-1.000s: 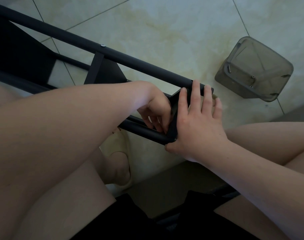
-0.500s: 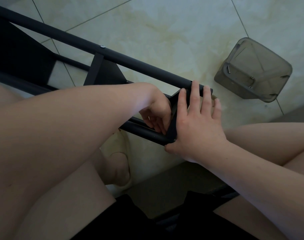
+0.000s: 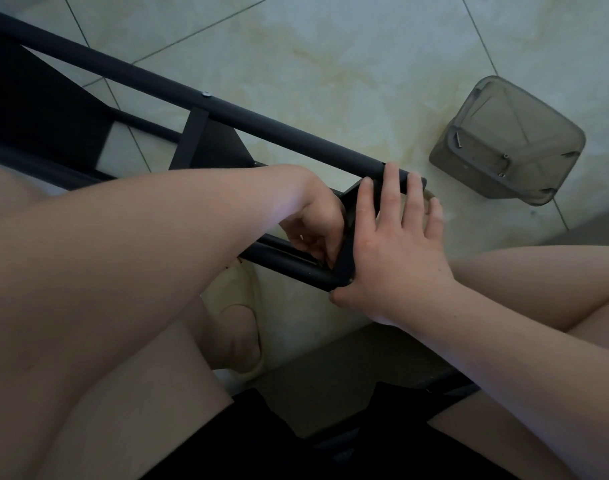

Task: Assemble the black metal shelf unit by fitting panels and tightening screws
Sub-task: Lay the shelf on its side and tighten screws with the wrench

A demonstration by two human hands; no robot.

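The black metal shelf frame (image 3: 279, 128) lies on its side across the tiled floor, its long tubes running from upper left to centre. A black end panel (image 3: 348, 237) stands between the ends of the two near tubes. My right hand (image 3: 396, 251) lies flat against that panel with straight fingers reaching over the upper tube's end and the thumb by the lower tube. My left hand (image 3: 317, 226) is tucked inside the frame just left of the panel, fingers curled down at the lower tube joint; what they pinch is hidden. A fitted screw (image 3: 206, 94) shows on the upper tube.
A grey translucent plastic container (image 3: 507, 143) lies on the floor to the right, with a few small screws inside. My bare knees flank the frame, a foot in a pale slipper (image 3: 240, 327) sits below it, and a dark panel (image 3: 348, 372) lies near my lap.
Almost nothing has moved. My left hand's fingers shift slightly at the lower joint; my right hand stays pressed on the end panel.
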